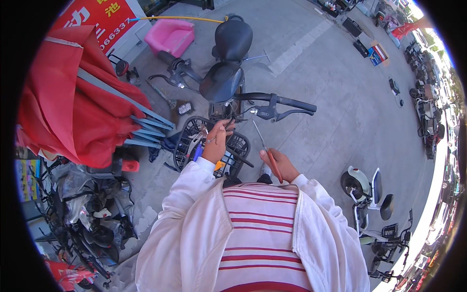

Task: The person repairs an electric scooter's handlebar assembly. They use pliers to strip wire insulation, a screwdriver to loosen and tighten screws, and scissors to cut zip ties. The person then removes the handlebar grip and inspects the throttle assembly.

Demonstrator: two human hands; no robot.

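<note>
In front of me stands a bike with black handlebars (287, 101), brake levers and two black saddle-like pads, one behind the other. My left hand (217, 142) is closed in a pinch below the handlebar's middle, over the black basket (240, 142); thin dark and metallic pieces show by its fingers, but what it grips is unclear. My right hand (283, 166) is wrapped round a red-handled tool (275, 166) with a long, thin metal tip, which points up toward the right brake lever. Inside the basket lie a blue-handled item (198, 152) and a yellow-orange piece (220, 165).
A folded red canopy (82, 102) with grey-blue poles stands at the left, above a heap of parts and plastic (92, 209). A pink armchair (170, 37) is at the back. A small white bike (361, 190) stands to the right, with more bikes beyond.
</note>
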